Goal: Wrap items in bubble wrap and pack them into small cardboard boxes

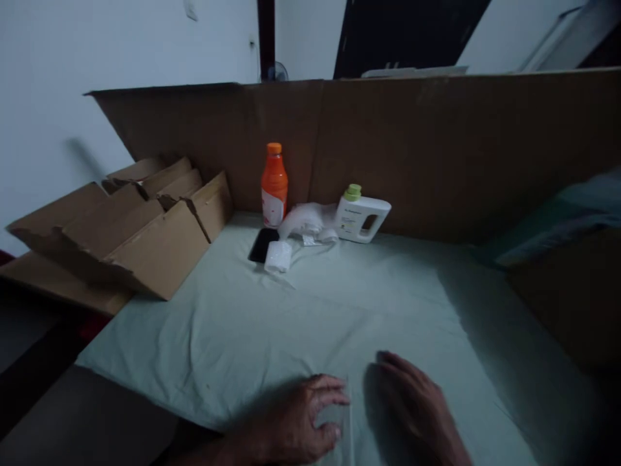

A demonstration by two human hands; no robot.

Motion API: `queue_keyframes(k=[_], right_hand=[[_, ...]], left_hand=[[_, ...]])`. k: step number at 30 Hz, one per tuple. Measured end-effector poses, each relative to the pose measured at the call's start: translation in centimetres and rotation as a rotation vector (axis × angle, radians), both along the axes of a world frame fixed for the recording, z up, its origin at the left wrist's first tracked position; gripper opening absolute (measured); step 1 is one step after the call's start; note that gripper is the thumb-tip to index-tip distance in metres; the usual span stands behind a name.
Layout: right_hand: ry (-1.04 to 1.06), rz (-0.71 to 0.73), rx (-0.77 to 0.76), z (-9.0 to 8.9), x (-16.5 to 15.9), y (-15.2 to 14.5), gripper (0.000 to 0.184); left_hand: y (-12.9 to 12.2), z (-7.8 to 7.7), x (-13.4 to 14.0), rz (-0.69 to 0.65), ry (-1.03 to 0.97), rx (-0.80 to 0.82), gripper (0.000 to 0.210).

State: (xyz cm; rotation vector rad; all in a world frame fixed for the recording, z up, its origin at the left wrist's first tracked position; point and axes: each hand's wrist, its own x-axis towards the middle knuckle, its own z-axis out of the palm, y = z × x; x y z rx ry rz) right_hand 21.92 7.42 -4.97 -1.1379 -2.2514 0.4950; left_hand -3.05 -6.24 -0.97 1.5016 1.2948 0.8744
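My left hand (313, 421) is low in the middle, fingers curved and thumb apart from them. Its fingertips are at the straight edge of a thin, clear plastic-looking piece (350, 421), hard to make out against the cloth. To the right, my right hand (417, 404) is slightly blurred over the cloth, fingers stretched out and close together. I see nothing in it; its thumb is hidden. Both hands are over the pale green cloth (233, 336) covering the work surface.
At the back stand an orange bottle (274, 181) and a white jug with a green cap (354, 217). Between them lies crumpled clear wrap (310, 220), near a black phone-like slab (263, 244) and a bubble-wrapped bundle (278, 256). A divided cardboard box (160, 249) stands left; a cardboard wall (436, 149) borders the back.
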Motion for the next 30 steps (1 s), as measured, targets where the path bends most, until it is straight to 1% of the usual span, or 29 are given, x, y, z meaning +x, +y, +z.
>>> queue_keyframes(k=[2,3,4,5,6,7,9,11,12,14,16,17,19,20,22,24,26,28,30], right_hand=[[-0.109,0.216,0.102,0.4,-5.1,0.4,0.029],[-0.145,0.301,0.138,0.6,-7.2,0.6,0.029],[-0.171,0.373,0.161,0.9,-9.2,0.9,0.029],[-0.186,0.427,0.176,1.2,-10.9,1.4,0.029],[-0.194,0.46,0.189,1.6,-12.6,2.0,0.03],[-0.199,0.473,0.205,2.0,-14.3,2.7,0.031],[-0.214,0.468,0.252,2.9,-17.7,4.5,0.032],[-0.25,0.453,0.306,3.7,-21.4,6.3,0.035],[-0.276,0.45,0.325,4.0,-23.2,7.2,0.037],[-0.314,0.456,0.324,4.3,-26.4,8.8,0.042],[-0.252,0.443,0.26,4.4,-28.5,10.5,0.046],[-0.163,0.419,0.199,4.4,-29.1,11.2,0.048],[0.094,0.327,0.003,4.6,-29.5,12.7,0.049],[0.232,0.262,-0.121,4.8,-29.4,13.3,0.051],[0.456,0.123,-0.368,5.0,-28.8,14.3,0.064],[0.582,-0.009,-0.558,4.8,-28.3,15.0,0.079],[0.647,-0.125,-0.674,4.1,-27.8,15.3,0.088],[0.693,-0.217,-0.729,2.9,-27.5,15.4,0.088],[0.706,-0.256,-0.715,1.9,-27.1,15.4,0.085]], left_hand=[[-0.5,0.6,-1.6,-0.072,-0.029,-0.02,0.053],[-0.5,1.1,-2.8,-0.095,-0.04,-0.034,0.051],[-0.3,1.6,-4.3,-0.088,-0.049,-0.048,0.048],[0.2,2.0,-6.0,-0.045,-0.057,-0.059,0.045],[0.9,2.4,-7.8,0.032,-0.062,-0.064,0.042],[1.8,2.5,-9.6,0.135,-0.063,-0.062,0.04],[3.8,2.4,-13.0,0.343,-0.054,-0.026,0.037],[5.5,1.8,-15.6,0.486,-0.039,0.007,0.035],[6.1,1.4,-16.5,0.531,-0.036,0.016,0.034],[6.7,0.5,-17.5,0.577,-0.038,0.032,0.032],[6.6,-0.2,-17.9,0.603,-0.046,0.044,0.031],[6.4,-0.5,-17.9,0.614,-0.051,0.046,0.031],[6.0,-0.7,-17.9,0.644,-0.062,0.054,0.03],[5.8,-0.6,-17.9,0.666,-0.055,0.085,0.03],[5.5,0.0,-18.1,0.729,0.002,0.222,0.03],[4.9,1.4,-18.7,0.821,0.134,0.424,0.032],[3.7,3.4,-19.9,0.97,0.32,0.607,0.035],[1.9,5.7,-22.0,1.179,0.529,0.744,0.04],[0.0,7.6,-25.1,1.385,0.714,0.818,0.049]])
